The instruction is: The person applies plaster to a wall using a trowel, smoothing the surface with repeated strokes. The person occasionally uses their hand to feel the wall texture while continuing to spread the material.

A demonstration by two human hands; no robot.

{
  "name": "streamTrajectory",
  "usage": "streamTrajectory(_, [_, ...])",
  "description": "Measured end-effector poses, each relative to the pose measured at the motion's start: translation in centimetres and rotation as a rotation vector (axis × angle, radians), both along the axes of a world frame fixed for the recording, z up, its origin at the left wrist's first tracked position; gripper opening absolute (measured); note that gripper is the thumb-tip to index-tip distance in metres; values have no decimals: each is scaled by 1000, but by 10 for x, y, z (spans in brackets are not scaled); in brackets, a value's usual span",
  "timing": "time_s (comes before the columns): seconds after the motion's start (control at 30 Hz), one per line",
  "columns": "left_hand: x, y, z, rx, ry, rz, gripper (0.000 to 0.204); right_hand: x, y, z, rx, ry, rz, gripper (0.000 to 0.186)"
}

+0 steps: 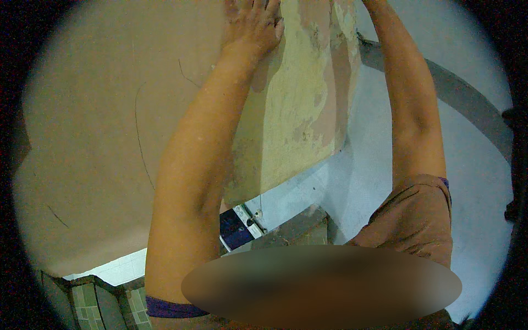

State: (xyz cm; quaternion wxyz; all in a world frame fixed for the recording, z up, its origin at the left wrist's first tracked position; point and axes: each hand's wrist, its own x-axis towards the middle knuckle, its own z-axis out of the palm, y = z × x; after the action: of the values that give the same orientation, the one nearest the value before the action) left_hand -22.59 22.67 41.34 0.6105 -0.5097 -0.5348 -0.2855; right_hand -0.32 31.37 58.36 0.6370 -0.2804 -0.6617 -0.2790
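Observation:
My left hand [253,25] lies against a tan wall surface [104,110] at the top of the view. Its fingers stretch upward and apart, cut off by the upper edge, and nothing shows in it. Beside it runs a strip of pale yellow, patchy wall [291,110] where the coating looks worn or peeled. My right arm [415,104] reaches up on the other side of this strip, in front of a pale bluish wall. The right hand itself lies beyond the upper edge, so its fingers and anything in them are hidden.
A grey curved band [467,93] crosses the bluish wall at the right. Below the patchy strip are a dark blue panel with a white edge [237,228] and a grey ledge [294,225]. Greenish tiled blocks [85,302] stand at the lower left.

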Motion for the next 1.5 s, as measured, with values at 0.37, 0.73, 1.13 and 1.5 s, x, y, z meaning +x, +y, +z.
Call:
streamTrajectory(0.37, [-2, 8, -1, 4, 15, 49, 63, -3, 7, -8, 16, 63, 20, 43])
streamTrajectory(0.73, [0, 14, -9, 33, 25, 15, 64, 12, -6, -19, -157, 20, 60, 41])
streamTrajectory(1.13, [1, 13, -10, 30, 34, 12, 63, 19, -10, -89, -159, -60, 7, 39])
streamTrajectory(1.5, [-5, 13, -2, 76, 21, -88, 64, 4, -26, -68, -165, 41, 49, 38])
